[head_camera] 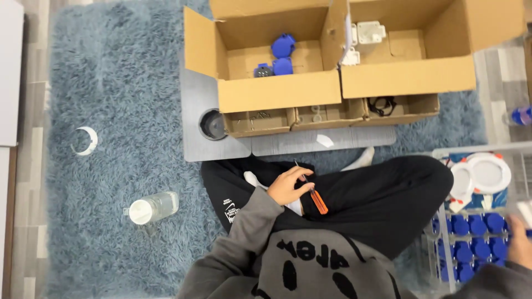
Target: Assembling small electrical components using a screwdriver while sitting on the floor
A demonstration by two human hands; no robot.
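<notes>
Shaggy blue-grey carpet (116,83) covers most of the floor in the head view, with pale floorboards showing along the left and right edges. A grey board (221,147) lies across the carpet ahead of the person's crossed legs, and on it stand two open cardboard boxes: the left box (277,97) holds blue plastic parts (282,55), the right box (407,80) holds white parts (368,32). A low cardboard tray (327,113) with compartments sits against their near sides. Open carpet lies to the left, broken only by a clear bottle (152,207) on its side and a white ring (85,140) farther out. The right side is crowded: a wire basket (443,232) filled with blue caps and white discs stands just beside the right knee.

The left hand (288,185) rests on the lap, fingers curled loosely round a screwdriver (310,191) with an orange handle. Its long axis runs diagonally: the thin metal shaft points up and to the left, toward the boxes, and the orange handle lies down and to the right on the black trousers.

The right hand (521,243) is at the frame's right edge over the basket, mostly cut off; whether its fingers are spread or closed cannot be told.
</notes>
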